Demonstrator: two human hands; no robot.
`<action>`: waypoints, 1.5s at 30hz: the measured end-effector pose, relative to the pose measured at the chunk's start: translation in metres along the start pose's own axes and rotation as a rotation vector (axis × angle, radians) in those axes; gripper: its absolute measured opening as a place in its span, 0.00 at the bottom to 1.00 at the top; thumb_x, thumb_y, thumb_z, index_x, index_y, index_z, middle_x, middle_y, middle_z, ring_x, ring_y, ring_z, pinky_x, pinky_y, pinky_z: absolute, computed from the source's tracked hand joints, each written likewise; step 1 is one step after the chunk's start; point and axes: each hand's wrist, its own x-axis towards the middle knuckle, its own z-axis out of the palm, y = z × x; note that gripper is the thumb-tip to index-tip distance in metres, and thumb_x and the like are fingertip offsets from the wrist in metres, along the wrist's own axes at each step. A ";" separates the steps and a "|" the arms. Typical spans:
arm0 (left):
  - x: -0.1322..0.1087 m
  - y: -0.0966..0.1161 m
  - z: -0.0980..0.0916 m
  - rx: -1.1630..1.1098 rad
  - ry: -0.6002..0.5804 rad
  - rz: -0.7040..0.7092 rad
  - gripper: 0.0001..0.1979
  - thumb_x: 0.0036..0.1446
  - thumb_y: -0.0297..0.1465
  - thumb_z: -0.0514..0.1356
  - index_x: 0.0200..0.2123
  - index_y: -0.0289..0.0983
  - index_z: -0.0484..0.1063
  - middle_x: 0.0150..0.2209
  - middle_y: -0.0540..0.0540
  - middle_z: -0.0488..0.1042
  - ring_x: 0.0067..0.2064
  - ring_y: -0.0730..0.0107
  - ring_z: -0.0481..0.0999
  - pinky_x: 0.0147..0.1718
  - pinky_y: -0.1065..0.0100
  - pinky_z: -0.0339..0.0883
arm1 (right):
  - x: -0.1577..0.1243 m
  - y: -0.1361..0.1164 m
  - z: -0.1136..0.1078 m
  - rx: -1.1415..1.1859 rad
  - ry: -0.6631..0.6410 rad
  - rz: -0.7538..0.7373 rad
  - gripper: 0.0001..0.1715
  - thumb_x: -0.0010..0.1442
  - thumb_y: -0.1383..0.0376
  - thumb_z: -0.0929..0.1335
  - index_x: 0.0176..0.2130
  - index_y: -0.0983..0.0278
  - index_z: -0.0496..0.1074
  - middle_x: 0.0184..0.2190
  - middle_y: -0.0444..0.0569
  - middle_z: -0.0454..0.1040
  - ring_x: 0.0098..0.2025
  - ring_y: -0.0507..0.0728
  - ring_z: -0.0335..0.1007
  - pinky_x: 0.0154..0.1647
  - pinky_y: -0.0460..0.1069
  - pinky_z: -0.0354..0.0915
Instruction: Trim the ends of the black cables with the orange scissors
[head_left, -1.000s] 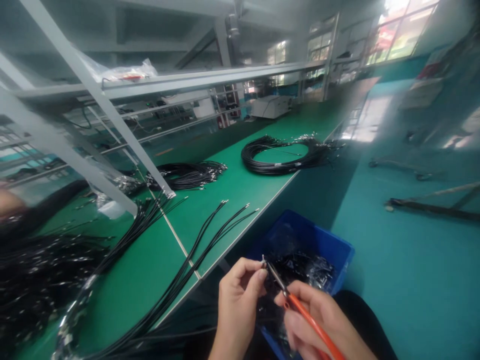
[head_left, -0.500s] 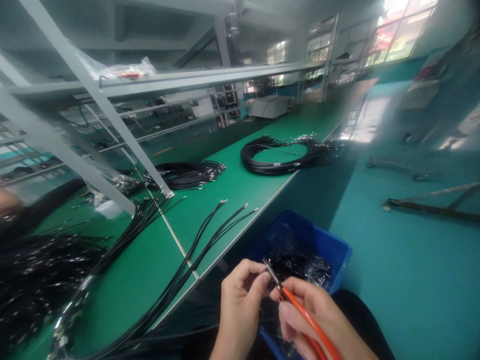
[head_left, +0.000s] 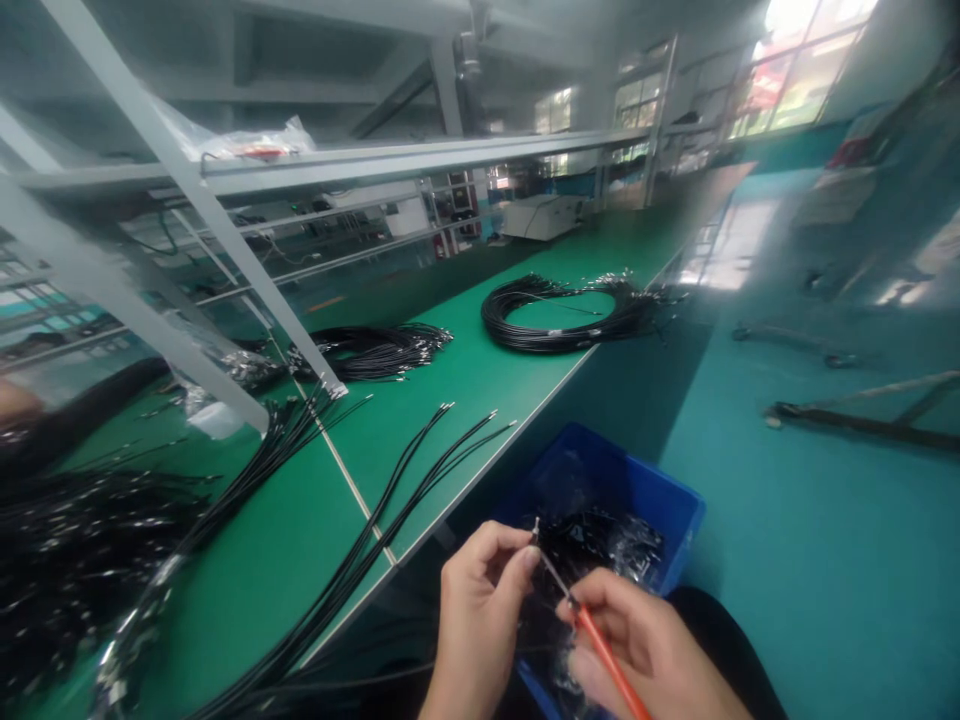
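Note:
My left hand [head_left: 484, 610] pinches a black cable near its small metal end [head_left: 536, 528], which points up above the fingertips. In my right hand [head_left: 637, 635] is a thin metal tool with an orange handle [head_left: 609, 660]. The tool's narrow tip reaches toward my left fingertips, just below the cable end; whether they touch is unclear. Both hands are over the near side of a blue bin [head_left: 679, 510] that holds black pieces and clear plastic. Several black cables [head_left: 352, 560] lie along the green table's edge beside my left hand.
On the green table [head_left: 450, 375] lie two coils of black cable, one farther back [head_left: 555, 340] and one mid-left [head_left: 367, 352]. A large dark cable pile [head_left: 97, 560] fills the left. A grey shelf frame [head_left: 225, 260] rises from the table. Part of another person's hand [head_left: 19, 405] shows at left.
The orange-handled tool has drawn down and back from the cable end, uncovering the metal tip. My right hand has shifted slightly right; my left hand has barely moved.

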 end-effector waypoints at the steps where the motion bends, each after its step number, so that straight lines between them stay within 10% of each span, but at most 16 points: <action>1: 0.000 0.000 0.000 0.010 0.001 0.003 0.04 0.48 0.30 0.63 0.25 0.35 0.74 0.21 0.51 0.69 0.23 0.73 0.66 0.23 0.74 0.61 | 0.000 0.000 0.001 -0.014 0.111 -0.073 0.15 0.44 0.64 0.73 0.33 0.63 0.68 0.21 0.40 0.69 0.24 0.51 0.66 0.25 0.44 0.62; 4: -0.003 0.001 0.000 0.042 -0.030 0.020 0.04 0.48 0.31 0.63 0.25 0.36 0.74 0.22 0.50 0.71 0.24 0.71 0.68 0.24 0.74 0.62 | 0.004 -0.003 0.006 -0.051 0.379 -0.273 0.20 0.47 0.63 0.72 0.41 0.61 0.66 0.31 0.45 0.73 0.34 0.56 0.71 0.37 0.49 0.67; 10: -0.011 0.004 0.006 0.169 -0.074 0.080 0.06 0.51 0.31 0.61 0.24 0.36 0.74 0.24 0.47 0.73 0.27 0.68 0.70 0.27 0.72 0.63 | 0.019 -0.018 0.020 -0.077 0.485 -0.380 0.17 0.50 0.63 0.70 0.41 0.59 0.66 0.34 0.47 0.74 0.37 0.57 0.71 0.39 0.51 0.67; 22: -0.008 0.003 -0.006 -0.307 -0.225 -0.171 0.11 0.46 0.32 0.65 0.21 0.34 0.67 0.18 0.53 0.66 0.19 0.80 0.60 0.19 0.76 0.52 | 0.018 -0.013 0.020 0.581 0.055 -0.129 0.20 0.47 0.71 0.71 0.40 0.60 0.65 0.28 0.41 0.71 0.28 0.50 0.66 0.28 0.44 0.62; 35: -0.012 0.009 0.002 -0.018 -0.134 -0.090 0.08 0.49 0.31 0.62 0.23 0.34 0.70 0.21 0.51 0.69 0.22 0.76 0.63 0.21 0.75 0.57 | 0.014 -0.013 0.029 -0.012 0.522 -0.342 0.15 0.48 0.62 0.71 0.38 0.59 0.68 0.30 0.44 0.75 0.34 0.55 0.72 0.36 0.47 0.68; 45: -0.016 0.010 0.002 0.089 -0.090 -0.042 0.07 0.50 0.31 0.60 0.24 0.34 0.71 0.23 0.47 0.73 0.26 0.69 0.70 0.25 0.72 0.63 | 0.013 -0.006 0.031 -0.219 0.583 -0.461 0.13 0.52 0.62 0.68 0.40 0.59 0.68 0.33 0.47 0.76 0.37 0.57 0.74 0.35 0.48 0.69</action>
